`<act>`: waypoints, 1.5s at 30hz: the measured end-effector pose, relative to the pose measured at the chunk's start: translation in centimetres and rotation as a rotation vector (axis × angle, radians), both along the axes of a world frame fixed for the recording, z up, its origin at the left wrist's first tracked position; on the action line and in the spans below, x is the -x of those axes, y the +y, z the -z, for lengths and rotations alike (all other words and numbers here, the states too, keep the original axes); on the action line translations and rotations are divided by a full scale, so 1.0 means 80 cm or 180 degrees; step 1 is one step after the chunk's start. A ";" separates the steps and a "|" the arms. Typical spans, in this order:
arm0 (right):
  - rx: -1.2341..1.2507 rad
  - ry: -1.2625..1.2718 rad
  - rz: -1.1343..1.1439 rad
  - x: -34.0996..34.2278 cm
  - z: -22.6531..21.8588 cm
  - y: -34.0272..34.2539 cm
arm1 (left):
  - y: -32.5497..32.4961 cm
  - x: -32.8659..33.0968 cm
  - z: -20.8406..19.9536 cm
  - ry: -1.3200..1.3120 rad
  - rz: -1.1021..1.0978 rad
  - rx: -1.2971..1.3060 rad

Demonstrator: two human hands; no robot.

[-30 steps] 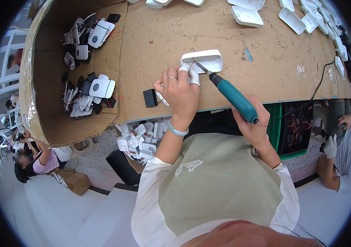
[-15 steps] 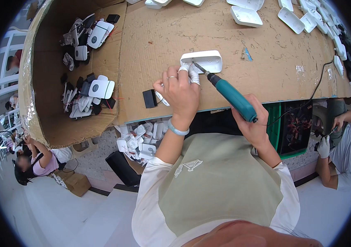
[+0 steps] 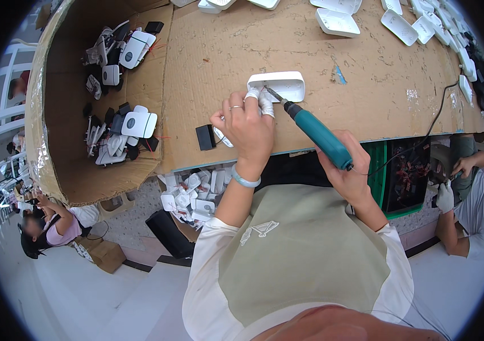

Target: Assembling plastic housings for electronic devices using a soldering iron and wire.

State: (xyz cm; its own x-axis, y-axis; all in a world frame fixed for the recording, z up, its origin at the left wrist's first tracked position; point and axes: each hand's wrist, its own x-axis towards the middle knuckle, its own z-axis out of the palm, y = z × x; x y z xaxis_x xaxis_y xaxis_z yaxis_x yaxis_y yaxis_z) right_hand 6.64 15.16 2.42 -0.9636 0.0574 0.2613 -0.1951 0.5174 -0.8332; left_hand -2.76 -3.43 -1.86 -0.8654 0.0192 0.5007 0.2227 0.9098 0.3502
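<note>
A white oblong plastic housing [image 3: 289,85] lies on the cardboard-covered bench, hollow side showing. My left hand [image 3: 246,129] grips its near left end, with white wrapping on two fingertips and bent fingers. A green electric screwdriver [image 3: 322,136] is in my right hand [image 3: 349,170], whose fingers close round its rear end. Its metal bit slants up and left into the housing, close to my left fingertips; the exact contact point is too small to make out. Beside my left hand rest a black box-shaped part [image 3: 205,137] and a white piece [image 3: 223,136], partly hidden by that hand.
An open carton [image 3: 37,113] at left holds white and black device parts with wires. More white housings [image 3: 399,27] lie at the far right. The screwdriver's cord [image 3: 439,113] runs right. Below the bench are white parts [image 3: 196,196] and a green crate [image 3: 379,170]. People sit on both sides.
Almost nothing differs: the housing, the screwdriver and both my hands keep their places, apart from a slight shift of the view. The person at right has moved their hands a little.
</note>
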 end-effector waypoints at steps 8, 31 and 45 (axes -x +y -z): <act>0.0002 0.0068 0.0009 0.000 0.000 -0.001 | 0.001 0.000 0.001 0.0042 -0.0020 0.0037; 0.0282 -0.0113 0.0344 -0.029 -0.013 0.013 | 0.004 0.000 -0.004 0.0110 -0.0077 0.0204; 0.0346 -0.0152 0.0418 -0.045 -0.017 0.018 | -0.023 -0.033 -0.008 0.0089 0.0607 -0.1855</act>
